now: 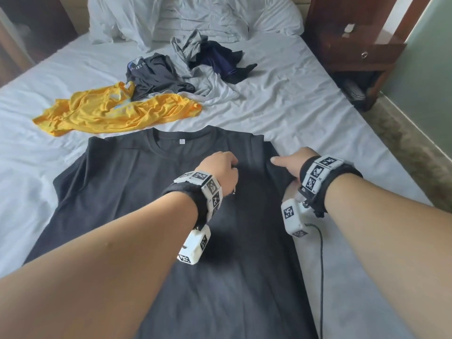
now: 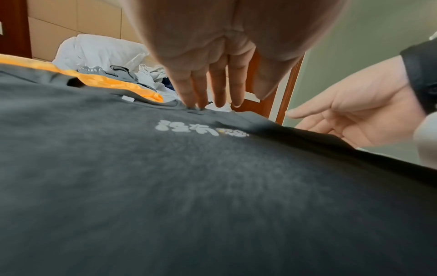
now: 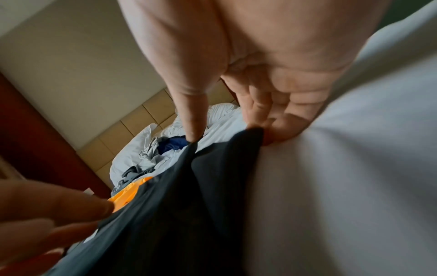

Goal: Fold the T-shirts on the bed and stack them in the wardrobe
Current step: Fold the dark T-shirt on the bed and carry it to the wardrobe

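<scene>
A black T-shirt (image 1: 137, 192) lies flat and face up on the white bed (image 1: 318, 113), collar away from me, sleeves tucked in. My left hand (image 1: 230, 165) has straight fingers, and its fingertips (image 2: 196, 100) press the chest just below the collar, above a small white print (image 2: 201, 130). My right hand (image 1: 281, 165) is at the shirt's right edge below the shoulder. Its thumb (image 3: 192, 130) lies on top of the cloth, with curled fingers (image 3: 267, 123) under the edge, pinching it. A yellow T-shirt (image 1: 117, 111) lies crumpled beyond the black one.
Further up the bed lie a dark grey shirt (image 1: 156, 74) and a heap of grey and navy clothes (image 1: 210, 55), then rumpled pillows (image 1: 190, 15). A wooden nightstand (image 1: 354, 45) stands at the right of the bed. A thin cable (image 1: 321, 253) hangs from my right wrist.
</scene>
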Motion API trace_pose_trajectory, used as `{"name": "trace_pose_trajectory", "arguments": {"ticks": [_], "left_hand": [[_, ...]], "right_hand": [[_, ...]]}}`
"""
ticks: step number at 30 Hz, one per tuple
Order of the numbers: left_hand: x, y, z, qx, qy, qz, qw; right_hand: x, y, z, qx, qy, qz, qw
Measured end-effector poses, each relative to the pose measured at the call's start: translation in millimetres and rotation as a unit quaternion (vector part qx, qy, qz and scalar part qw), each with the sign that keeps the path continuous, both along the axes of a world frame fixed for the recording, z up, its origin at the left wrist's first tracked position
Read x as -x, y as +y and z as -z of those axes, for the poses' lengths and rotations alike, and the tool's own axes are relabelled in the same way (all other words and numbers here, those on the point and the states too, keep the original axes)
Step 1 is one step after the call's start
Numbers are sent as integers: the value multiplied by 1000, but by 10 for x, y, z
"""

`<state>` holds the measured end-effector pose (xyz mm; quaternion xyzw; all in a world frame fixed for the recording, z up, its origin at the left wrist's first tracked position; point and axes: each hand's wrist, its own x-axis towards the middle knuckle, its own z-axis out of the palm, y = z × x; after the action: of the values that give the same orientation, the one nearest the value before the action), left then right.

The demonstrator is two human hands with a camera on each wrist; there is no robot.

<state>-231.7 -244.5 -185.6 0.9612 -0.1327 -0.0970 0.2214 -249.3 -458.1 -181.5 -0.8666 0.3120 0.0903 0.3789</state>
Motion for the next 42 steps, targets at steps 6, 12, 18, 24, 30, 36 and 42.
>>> {"name": "trace_pose_trajectory", "arguments": {"ticks": [6,12,18,24,30,36,42], "left_hand": [[-311,-482,-15,25,39,-23,999],[-260,-771,264,5,107,-12,994],[-334,-821,357,-112,165,38,979],[-324,-894,404,-146,128,36,980],[-387,-594,-154,147,81,-107,980],[-196,-69,216,462,362,-231,776],[-138,-73,504,528,344,-299,716]], "right_hand": [[-87,-216,-4,-114,-19,36,993],[400,-550,333,-329,-126,130,927],[295,-571,415,-181,-108,88,974],[304,-472,345,-92,-89,59,990],[61,-102,-160,-26,-178,15,984],[209,570,-239,5,-134,-224,965],[334,345,376,40,-24,-256,966]]}}
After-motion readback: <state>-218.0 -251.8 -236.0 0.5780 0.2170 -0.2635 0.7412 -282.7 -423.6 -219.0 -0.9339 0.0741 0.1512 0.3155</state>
